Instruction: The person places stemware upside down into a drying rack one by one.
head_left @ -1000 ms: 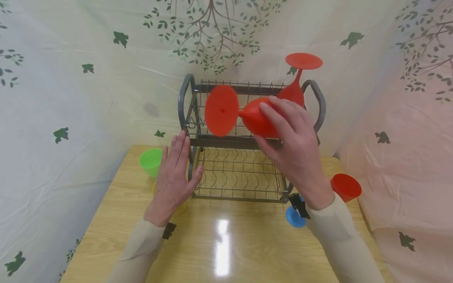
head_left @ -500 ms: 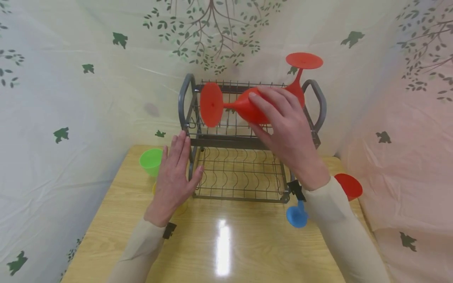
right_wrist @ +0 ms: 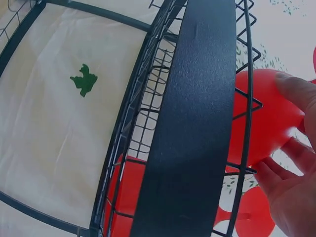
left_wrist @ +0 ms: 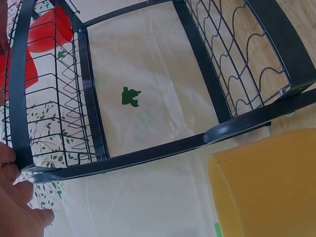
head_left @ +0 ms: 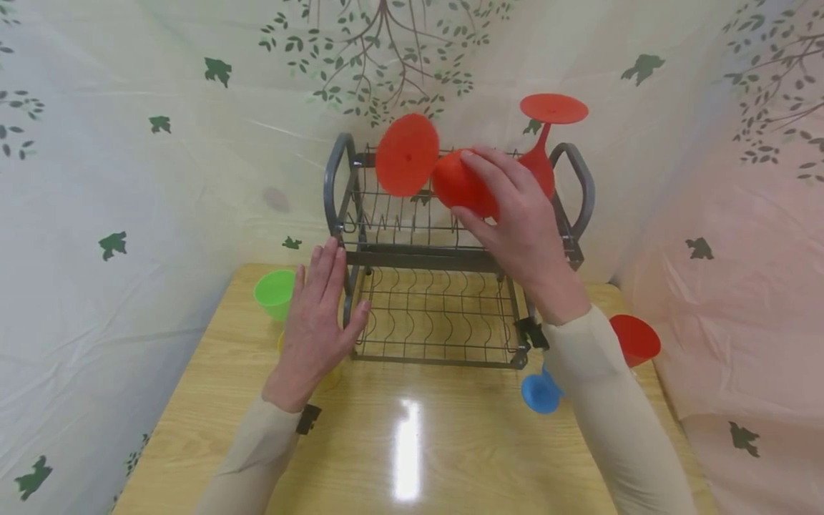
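A red plastic wine glass (head_left: pixel 408 155) is in my right hand (head_left: pixel 524 229), its bowl held between thumb and fingers. It tilts over the top tier of a dark two-tier dish rack (head_left: pixel 418 256), foot up to the left and mouth down to the right. In the right wrist view the fingers grip the red bowl (right_wrist: pixel 269 116) behind the rack's front bar. A second red wine glass (head_left: pixel 552 109) stands upside down at the tier's right end, partly behind my right hand. My left hand (head_left: pixel 315 322) lies with straight fingers against the rack's left front corner.
Left of the rack sits a green bowl (head_left: pixel 275 293). A yellow cup (left_wrist: pixel 271 187) stands beside the rack, mostly hidden under my left hand in the head view. To the right are a blue cup-like piece (head_left: pixel 541 393) and a red cup (head_left: pixel 635 338), both partly behind my right sleeve.
My right hand has moved back and slightly left over the top tier. The held glass has turned, its foot swinging left, then rising to the back. The left hand stays put.
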Demonstrator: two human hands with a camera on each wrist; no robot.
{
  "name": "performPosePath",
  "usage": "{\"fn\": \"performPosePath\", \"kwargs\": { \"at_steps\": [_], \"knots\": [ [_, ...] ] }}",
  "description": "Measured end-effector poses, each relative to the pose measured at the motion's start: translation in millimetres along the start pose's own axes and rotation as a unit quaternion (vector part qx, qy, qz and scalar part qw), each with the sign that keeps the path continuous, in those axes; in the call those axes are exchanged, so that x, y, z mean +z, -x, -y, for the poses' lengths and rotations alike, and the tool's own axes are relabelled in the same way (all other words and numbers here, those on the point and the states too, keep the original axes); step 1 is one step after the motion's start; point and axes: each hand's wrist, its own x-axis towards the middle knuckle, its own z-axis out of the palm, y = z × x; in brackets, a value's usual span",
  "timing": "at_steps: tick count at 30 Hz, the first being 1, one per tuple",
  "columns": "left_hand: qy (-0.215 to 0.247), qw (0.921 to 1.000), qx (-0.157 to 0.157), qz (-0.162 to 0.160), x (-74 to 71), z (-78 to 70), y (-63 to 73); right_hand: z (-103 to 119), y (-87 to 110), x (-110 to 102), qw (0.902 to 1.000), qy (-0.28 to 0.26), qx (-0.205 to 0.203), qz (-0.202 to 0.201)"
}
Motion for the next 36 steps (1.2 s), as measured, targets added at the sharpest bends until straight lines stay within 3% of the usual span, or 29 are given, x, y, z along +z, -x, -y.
{"fn": "performPosePath", "kwargs": {
  "at_steps": [9, 15, 22, 36],
  "knots": [
    [-0.001, 1.0000, 0.000, -0.003, 0.7, 0.1, 0.6, -4, -5.3, 4, 0.9927, -0.051, 0.110, -0.008],
    [-0.007, 1.0000, 0.003, -0.005, 1.8, 0.0, 0.2, -8, -6.1, 5, 0.9796, -0.071, 0.188, 0.011],
    [-0.009, 0.9999, 0.003, -0.004, 2.7, 0.2, 0.1, -14, -7.8, 5, 0.9643, -0.083, 0.247, 0.044],
    [0.005, 0.9999, 0.006, -0.015, 3.6, 1.5, 1.8, -13, -11.9, 5, 0.9521, -0.074, 0.279, 0.102]
  ]
}}
